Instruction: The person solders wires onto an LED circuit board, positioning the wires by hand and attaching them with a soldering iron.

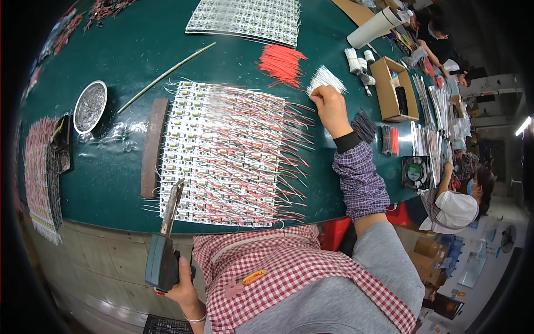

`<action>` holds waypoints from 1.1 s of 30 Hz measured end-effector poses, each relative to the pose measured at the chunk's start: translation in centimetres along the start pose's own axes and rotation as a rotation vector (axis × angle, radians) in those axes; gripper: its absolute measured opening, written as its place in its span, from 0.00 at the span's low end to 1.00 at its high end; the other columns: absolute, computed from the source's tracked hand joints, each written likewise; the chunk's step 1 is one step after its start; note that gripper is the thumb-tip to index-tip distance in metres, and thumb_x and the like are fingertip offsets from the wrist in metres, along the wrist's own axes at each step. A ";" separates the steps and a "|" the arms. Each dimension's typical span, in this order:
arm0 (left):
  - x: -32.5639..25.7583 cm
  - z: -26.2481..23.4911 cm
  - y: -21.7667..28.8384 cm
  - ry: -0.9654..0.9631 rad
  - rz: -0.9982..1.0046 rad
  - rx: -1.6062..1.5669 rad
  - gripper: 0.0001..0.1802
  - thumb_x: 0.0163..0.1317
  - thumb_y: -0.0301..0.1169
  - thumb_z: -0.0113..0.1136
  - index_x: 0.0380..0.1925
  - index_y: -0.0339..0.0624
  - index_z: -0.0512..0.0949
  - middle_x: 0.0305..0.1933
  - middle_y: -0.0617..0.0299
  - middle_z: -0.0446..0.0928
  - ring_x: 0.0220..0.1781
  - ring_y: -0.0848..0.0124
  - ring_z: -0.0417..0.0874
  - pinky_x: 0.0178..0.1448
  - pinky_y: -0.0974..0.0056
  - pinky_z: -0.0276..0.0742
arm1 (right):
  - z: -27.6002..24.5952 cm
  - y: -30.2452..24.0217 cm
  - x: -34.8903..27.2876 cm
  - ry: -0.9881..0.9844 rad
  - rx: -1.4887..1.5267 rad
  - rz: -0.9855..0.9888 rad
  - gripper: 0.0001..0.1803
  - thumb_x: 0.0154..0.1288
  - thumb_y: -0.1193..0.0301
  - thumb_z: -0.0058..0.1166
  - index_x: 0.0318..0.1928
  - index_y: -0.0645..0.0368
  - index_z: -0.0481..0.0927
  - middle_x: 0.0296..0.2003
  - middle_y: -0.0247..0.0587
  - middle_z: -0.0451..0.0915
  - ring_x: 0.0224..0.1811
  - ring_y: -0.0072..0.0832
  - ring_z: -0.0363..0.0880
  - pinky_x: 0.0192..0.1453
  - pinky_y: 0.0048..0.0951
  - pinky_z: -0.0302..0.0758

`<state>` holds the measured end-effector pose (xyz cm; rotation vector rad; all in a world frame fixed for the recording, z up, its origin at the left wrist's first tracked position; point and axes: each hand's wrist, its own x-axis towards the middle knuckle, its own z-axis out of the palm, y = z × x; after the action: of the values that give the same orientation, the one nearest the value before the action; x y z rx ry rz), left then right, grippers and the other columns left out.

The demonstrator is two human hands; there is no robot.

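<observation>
My left hand (185,289) is wrapped around the handle of a dark grey-green soldering gun (160,259). The gun's metal tip points up over the lower left of a white circuit board panel (189,139). Rows of small parts cover this panel, and many red and white wires (250,156) stick out from it toward the right. At the panel's upper right, my right hand (331,108) pinches at the near edge of a pile of short white wires (327,79). Its fingertips partly hide what lies between them. A heap of red wires (281,64) lies just left of that pile.
A brown bar (154,147) lies along the panel's left edge, with a thin stick (167,78) and a round bowl (90,107) beyond. Wired panels (41,172) are stacked far left. At right stand a cardboard box (394,89) and a white tumbler (375,28); co-workers sit beyond.
</observation>
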<state>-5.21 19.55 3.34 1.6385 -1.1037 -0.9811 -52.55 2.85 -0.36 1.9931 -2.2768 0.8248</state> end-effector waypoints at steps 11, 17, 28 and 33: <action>-0.6 -0.6 -1.2 0.048 0.018 -0.020 0.15 0.64 0.18 0.61 0.51 0.25 0.76 0.29 0.58 0.76 0.22 0.77 0.68 0.26 0.70 0.61 | 0.9 -0.9 -0.6 -0.003 -0.329 -0.181 0.07 0.59 0.81 0.54 0.37 0.62 0.72 0.37 0.47 0.73 0.43 0.45 0.74 0.44 0.41 0.76; -0.9 -1.9 -3.0 0.051 0.143 0.071 0.16 0.63 0.18 0.62 0.51 0.26 0.77 0.30 0.61 0.76 0.23 0.78 0.70 0.27 0.71 0.63 | 1.4 0.3 -0.2 -0.056 -0.480 -0.229 0.13 0.49 0.84 0.54 0.38 0.65 0.71 0.37 0.53 0.73 0.42 0.50 0.74 0.44 0.44 0.75; -1.5 -1.4 -1.8 0.068 0.036 -0.100 0.17 0.58 0.16 0.65 0.49 0.26 0.79 0.36 0.56 0.80 0.22 0.78 0.74 0.25 0.72 0.68 | -1.6 -17.4 -3.7 -0.041 0.427 -0.152 0.06 0.62 0.83 0.59 0.39 0.62 0.80 0.31 0.44 0.80 0.30 0.31 0.81 0.37 0.27 0.77; -1.8 -2.4 -2.3 0.056 0.048 -0.079 0.19 0.57 0.16 0.65 0.50 0.26 0.79 0.33 0.57 0.79 0.22 0.77 0.75 0.25 0.72 0.68 | 1.5 -25.3 -9.1 -0.275 0.691 -0.300 0.07 0.58 0.84 0.62 0.38 0.63 0.82 0.33 0.44 0.81 0.35 0.37 0.82 0.39 0.31 0.78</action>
<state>-2.98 22.26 2.05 1.5594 -1.0490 -0.9308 -26.88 9.32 4.85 2.7854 -1.8671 1.5356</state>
